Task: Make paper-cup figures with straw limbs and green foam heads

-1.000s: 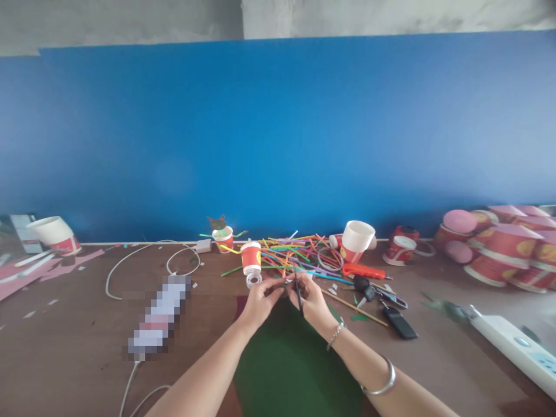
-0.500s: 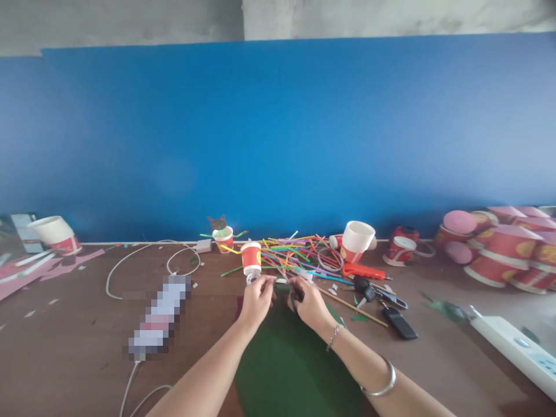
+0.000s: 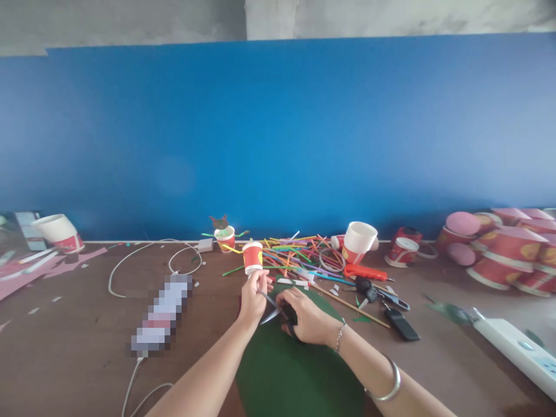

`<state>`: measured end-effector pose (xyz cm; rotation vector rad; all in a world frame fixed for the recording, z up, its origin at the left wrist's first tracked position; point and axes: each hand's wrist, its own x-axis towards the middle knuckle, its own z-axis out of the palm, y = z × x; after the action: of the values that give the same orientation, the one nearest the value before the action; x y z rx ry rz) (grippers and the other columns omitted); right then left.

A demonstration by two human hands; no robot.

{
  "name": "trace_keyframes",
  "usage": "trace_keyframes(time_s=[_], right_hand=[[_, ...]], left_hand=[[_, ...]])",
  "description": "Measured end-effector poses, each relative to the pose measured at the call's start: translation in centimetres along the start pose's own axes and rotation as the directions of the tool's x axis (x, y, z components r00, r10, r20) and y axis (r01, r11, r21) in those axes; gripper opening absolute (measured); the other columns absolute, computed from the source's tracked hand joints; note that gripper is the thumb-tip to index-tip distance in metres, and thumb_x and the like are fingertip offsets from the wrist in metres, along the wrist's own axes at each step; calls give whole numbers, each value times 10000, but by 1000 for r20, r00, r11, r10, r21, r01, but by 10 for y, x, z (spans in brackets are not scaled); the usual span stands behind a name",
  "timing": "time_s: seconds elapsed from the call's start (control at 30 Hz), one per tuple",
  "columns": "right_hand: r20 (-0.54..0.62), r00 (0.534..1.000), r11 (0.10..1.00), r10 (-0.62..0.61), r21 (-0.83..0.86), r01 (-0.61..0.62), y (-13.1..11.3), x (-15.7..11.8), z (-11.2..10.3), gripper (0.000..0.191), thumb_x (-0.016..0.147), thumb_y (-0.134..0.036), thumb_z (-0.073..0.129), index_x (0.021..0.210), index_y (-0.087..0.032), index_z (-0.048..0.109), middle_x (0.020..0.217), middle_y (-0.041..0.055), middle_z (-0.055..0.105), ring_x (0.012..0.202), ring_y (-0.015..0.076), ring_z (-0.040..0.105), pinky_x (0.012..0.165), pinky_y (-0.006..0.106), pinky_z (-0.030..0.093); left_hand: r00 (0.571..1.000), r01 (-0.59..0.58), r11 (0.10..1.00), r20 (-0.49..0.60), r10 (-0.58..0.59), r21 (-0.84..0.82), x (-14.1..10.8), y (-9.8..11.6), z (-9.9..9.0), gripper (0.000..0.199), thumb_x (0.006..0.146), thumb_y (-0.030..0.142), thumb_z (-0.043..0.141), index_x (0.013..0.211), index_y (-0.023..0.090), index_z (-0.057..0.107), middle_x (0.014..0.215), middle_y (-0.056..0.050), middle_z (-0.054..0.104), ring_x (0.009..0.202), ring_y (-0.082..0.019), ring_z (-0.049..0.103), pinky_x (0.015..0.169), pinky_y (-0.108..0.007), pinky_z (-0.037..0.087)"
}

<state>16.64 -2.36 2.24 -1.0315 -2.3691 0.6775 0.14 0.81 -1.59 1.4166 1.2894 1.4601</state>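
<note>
My right hand (image 3: pixel 304 315) is wrapped round the handles of a pair of scissors (image 3: pixel 271 316). The blades are spread and point left, close to my left hand (image 3: pixel 255 298). The fingers of my left hand are bent together; whatever they pinch, if anything, is too small to make out. Below both hands lies a dark green sheet (image 3: pixel 299 376). Just beyond my left fingertips stands a small red and white paper cup (image 3: pixel 252 259) with a yellow stem sticking out of its left side. Small white strips (image 3: pixel 292 282) lie past the scissors.
Coloured pipe cleaners (image 3: pixel 299 249) are heaped behind. On the right are a larger cup (image 3: pixel 359 240), an orange cutter (image 3: pixel 365 272), keys (image 3: pixel 367 288), a power strip (image 3: pixel 512 347) and stacked cups (image 3: pixel 504 255). A blurred-out phone (image 3: pixel 161 315) with a cable lies left.
My right hand has come down toward me, and the scissors now point left with blades spread. My left hand has turned slightly, staying near the small cup.
</note>
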Motion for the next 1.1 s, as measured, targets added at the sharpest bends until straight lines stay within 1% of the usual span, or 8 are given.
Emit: trace_keyframes(time_s=[0.23,0.37,0.5,0.67,0.77,0.87,0.97,1.1], right_hand=[[26,999,989,40,-142,-36,-7,-3,-2,323,604,-33,517,889,-186,527,912,66,585,882,208,512,796,322,423],[-11,998,992,60,-107,-61,-7,-1,-1,326,576,-37,524,865,-188,530,857,51,582,837,201,509,746,306,418],[-22,983,969,182,175,-176,5,4,5,258,578,-81,561,808,-195,538,689,-8,540,632,143,472,577,252,387],[-228,903,742,363,658,-132,16,12,8,191,656,-233,638,805,-199,524,668,-31,498,602,116,465,585,245,412],[-338,830,667,444,743,-54,14,14,4,296,645,-331,713,835,-202,526,678,-30,501,612,115,467,583,239,409],[-374,810,656,452,755,-18,11,14,2,350,642,-409,739,823,-201,524,657,-35,493,580,105,453,545,226,392],[-363,821,662,441,749,-24,11,13,3,374,660,-458,724,842,-202,521,693,-34,503,573,98,459,515,216,391],[-198,908,672,369,732,-114,11,11,8,364,729,-498,655,866,-185,528,665,-18,556,582,116,524,476,204,388]], left_hand=[[1000,14,1000,-2,-14,24,1,2,0,275,824,391,494,955,177,606,816,-63,672,632,-159,629,629,-281,490],[998,-24,997,-57,28,70,4,4,1,227,795,343,528,908,176,631,857,-78,673,705,-171,626,681,-283,477],[997,-35,995,-71,42,95,3,8,0,239,780,342,545,926,170,627,825,-53,644,644,-152,578,656,-277,455],[994,-68,990,89,57,121,-5,19,0,224,822,365,505,808,175,623,758,-34,630,682,-162,556,666,-269,419],[977,-88,991,202,67,97,-8,24,2,203,807,342,531,729,173,613,687,-19,598,665,-156,534,632,-250,396],[951,-71,997,303,57,38,-10,25,4,180,781,305,564,665,169,585,623,1,551,612,-135,497,587,-232,371],[962,-35,999,269,39,-17,-8,23,5,212,781,313,568,628,167,548,583,21,499,568,-114,447,552,-223,341],[996,-2,996,94,10,-84,-4,20,3,260,794,341,559,605,168,513,558,36,449,540,-99,406,538,-222,318]])
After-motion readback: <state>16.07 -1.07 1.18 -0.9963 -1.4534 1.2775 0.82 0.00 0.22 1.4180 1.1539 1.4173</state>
